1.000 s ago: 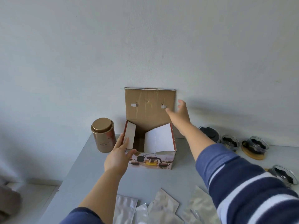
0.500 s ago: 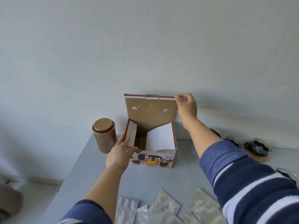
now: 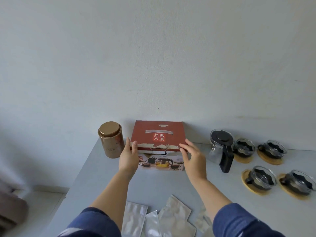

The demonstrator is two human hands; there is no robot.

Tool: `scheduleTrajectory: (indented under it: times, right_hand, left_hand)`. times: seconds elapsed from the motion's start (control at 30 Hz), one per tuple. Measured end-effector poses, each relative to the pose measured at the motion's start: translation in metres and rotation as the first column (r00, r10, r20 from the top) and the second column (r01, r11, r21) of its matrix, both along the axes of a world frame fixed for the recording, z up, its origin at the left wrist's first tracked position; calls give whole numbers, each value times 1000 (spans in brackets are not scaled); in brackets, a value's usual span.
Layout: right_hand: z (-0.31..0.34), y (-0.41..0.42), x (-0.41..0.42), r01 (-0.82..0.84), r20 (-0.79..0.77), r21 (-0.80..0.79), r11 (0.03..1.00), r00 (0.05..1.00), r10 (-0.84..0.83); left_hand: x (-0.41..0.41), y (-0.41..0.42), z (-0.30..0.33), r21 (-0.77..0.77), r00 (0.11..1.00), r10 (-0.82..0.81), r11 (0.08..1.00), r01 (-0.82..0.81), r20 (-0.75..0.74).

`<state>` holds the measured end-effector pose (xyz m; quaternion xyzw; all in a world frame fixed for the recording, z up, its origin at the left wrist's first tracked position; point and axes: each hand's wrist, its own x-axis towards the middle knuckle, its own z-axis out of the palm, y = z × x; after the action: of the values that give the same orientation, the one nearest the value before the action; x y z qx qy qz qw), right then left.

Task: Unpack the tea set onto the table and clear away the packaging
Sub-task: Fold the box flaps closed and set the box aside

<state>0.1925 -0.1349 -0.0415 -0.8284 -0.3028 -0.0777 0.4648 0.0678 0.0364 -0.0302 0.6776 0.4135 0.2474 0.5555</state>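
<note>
Both hands (image 3: 129, 155) on closed box (image 3: 158, 135)

The red box (image 3: 158, 136) was set against the wall, lid lowered; the glass teapot (image 3: 221, 147) and four cups on coasters (image 3: 266, 183) were placed right of it.

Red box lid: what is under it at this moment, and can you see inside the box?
Under the red lid only the box's printed front panel and the torn front flap show. The lid covers the inside. The left hand and right hand rest on its front corners.
</note>
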Motion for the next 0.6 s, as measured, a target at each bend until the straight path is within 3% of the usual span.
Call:
scheduleTrajectory:
  times: [0.2,0.43,0.6]
  right_hand:
    - [-2,-5,-3,-65,-11,-97,993,998,64]
    - [-1,-9,6,-81,-22,-98,992,997,80]
    - [-1,-9,5,-62,-14,-154,986,998,60]
  left_hand:
    - [2,4,-9,45,997,16,999,-12,-71]
    - [-9,-1,-1,294,989,-61,951,99,-136]
    - [-5,10,9,421,955,-30,893,159,-296]
